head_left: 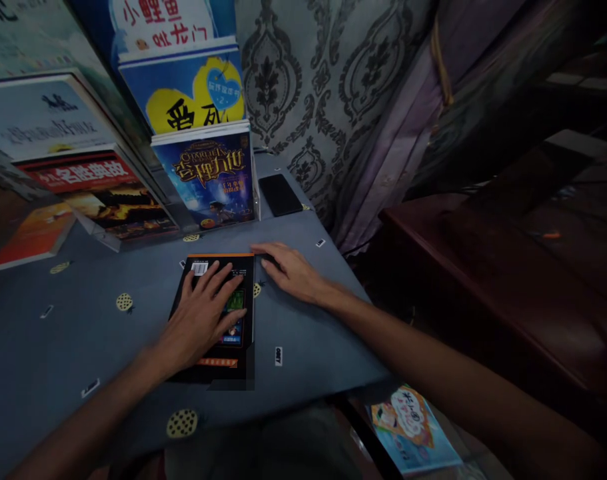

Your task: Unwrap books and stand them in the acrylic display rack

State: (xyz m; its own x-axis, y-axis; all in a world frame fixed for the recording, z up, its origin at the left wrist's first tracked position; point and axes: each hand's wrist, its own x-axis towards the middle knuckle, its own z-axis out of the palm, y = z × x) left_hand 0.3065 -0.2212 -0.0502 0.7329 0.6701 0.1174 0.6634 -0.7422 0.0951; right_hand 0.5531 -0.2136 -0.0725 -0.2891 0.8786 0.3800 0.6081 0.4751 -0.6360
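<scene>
The black book lies flat on the desk, set in from the near edge and from the right edge, with its long axis running from the near edge towards the far side. Its far end, with the barcode label in the far left corner, points towards the upright books; an orange strip crosses the cover near its other end, and the near right corner is blurred. The left hand lies palm down over the cover, fingers spread and gripping nothing, hiding much of the middle. The right hand rests on the desk just right of the far right corner, fingers loosely extended, thumb apart from the index finger; whether that fingertip touches the book I cannot tell. Beyond the far end, a blue-purple book stands upright, blocking the way farther back, with a blue and yellow book behind it. A black phone-like slab lies beside them, along the right edge. Farther left stand a red-topped book and, lying down, an orange book. Below the desk's near right corner is a light blue book; dark red furniture sits past the right edge.
</scene>
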